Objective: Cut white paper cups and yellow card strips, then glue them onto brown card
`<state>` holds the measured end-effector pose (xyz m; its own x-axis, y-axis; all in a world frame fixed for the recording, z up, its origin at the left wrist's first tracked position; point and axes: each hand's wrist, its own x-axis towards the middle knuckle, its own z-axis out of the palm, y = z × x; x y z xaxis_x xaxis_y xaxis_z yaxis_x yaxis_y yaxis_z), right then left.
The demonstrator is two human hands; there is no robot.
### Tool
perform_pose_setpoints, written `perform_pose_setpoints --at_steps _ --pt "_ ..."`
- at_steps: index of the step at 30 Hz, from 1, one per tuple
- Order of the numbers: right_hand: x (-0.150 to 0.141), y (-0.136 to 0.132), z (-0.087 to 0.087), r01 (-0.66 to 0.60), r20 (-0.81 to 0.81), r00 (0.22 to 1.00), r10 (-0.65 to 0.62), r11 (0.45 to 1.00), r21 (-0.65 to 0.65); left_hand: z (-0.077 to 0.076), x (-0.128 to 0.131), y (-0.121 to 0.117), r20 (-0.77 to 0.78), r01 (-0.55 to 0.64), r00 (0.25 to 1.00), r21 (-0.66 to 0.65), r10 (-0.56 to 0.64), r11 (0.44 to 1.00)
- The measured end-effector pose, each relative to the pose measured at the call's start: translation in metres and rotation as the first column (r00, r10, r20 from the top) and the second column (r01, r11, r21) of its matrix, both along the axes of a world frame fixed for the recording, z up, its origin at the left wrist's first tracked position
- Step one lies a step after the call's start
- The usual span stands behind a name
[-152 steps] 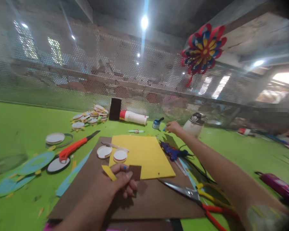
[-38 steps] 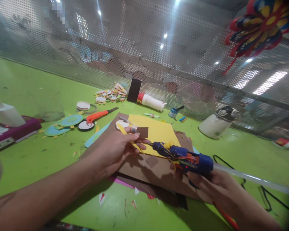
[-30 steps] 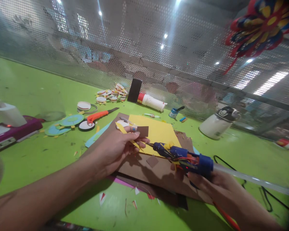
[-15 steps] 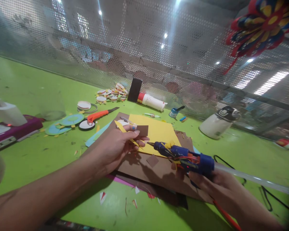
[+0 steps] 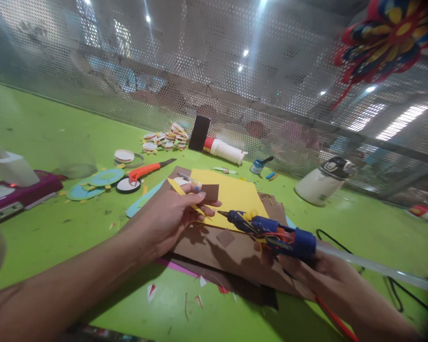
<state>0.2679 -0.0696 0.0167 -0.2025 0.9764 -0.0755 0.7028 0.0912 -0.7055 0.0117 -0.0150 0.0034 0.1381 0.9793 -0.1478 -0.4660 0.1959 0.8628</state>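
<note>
My left hand [image 5: 183, 209] is closed, pinching a small brown paper piece [image 5: 211, 192] between thumb and fingers. A narrow yellow paper strip [image 5: 177, 186] with a pointed end is also held in that hand, slanting behind the thumb. My right hand [image 5: 306, 270] grips a blue glue gun [image 5: 267, 230], its nozzle pointing left, just short of the left fingertips. A clear glue stick [image 5: 374, 268] juts from its rear. Below lie a yellow sheet [image 5: 238, 190] and brown sheets [image 5: 207, 244], with a small brown square [image 5: 226, 237] on top.
Orange-handled scissors [image 5: 146, 171] and blue paper rings [image 5: 105, 177] lie at left, near a purple power strip [image 5: 28, 194]. Farther back are a phone [image 5: 200, 133], a white bottle [image 5: 224, 151] and a pile of round paper pieces [image 5: 166, 138]. A white-and-black jug [image 5: 317, 183] lies right.
Both hands stay almost in place. The brown paper piece and the glue gun have shifted very slightly; the hold on each is the same.
</note>
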Motion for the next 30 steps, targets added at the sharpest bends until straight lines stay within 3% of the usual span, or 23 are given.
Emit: perform_pose_setpoints --at_steps 4,9,15,19,25,30 --pt "0.013 0.007 -0.006 -0.039 -0.026 0.999 0.039 0.999 -0.011 -0.003 -0.002 0.001 -0.011 -0.017 1.0 0.023 0.017 1.0" --pt "0.019 0.015 -0.007 0.003 -0.063 0.998 -0.002 1.0 0.017 -0.006 -0.002 0.002 -0.02 0.006 1.0 0.005 -0.005 1.0" --pt "0.003 0.003 -0.005 0.073 -0.08 0.994 -0.069 0.996 0.056 -0.008 0.004 -0.001 -0.1 0.006 0.995 0.019 -0.004 1.0" --pt "-0.009 -0.004 0.0 0.023 -0.029 0.999 -0.021 0.999 0.043 -0.01 0.007 -0.004 -0.132 0.057 0.99 0.069 -0.048 0.996" --pt "-0.014 -0.002 0.001 -0.094 0.132 0.988 0.076 0.987 0.132 -0.01 0.011 -0.004 -0.208 0.112 0.975 0.134 -0.083 0.985" --pt "-0.017 -0.003 0.001 -0.028 0.084 0.996 0.015 0.989 0.146 -0.011 0.012 -0.005 -0.181 0.114 0.979 0.137 -0.088 0.984"
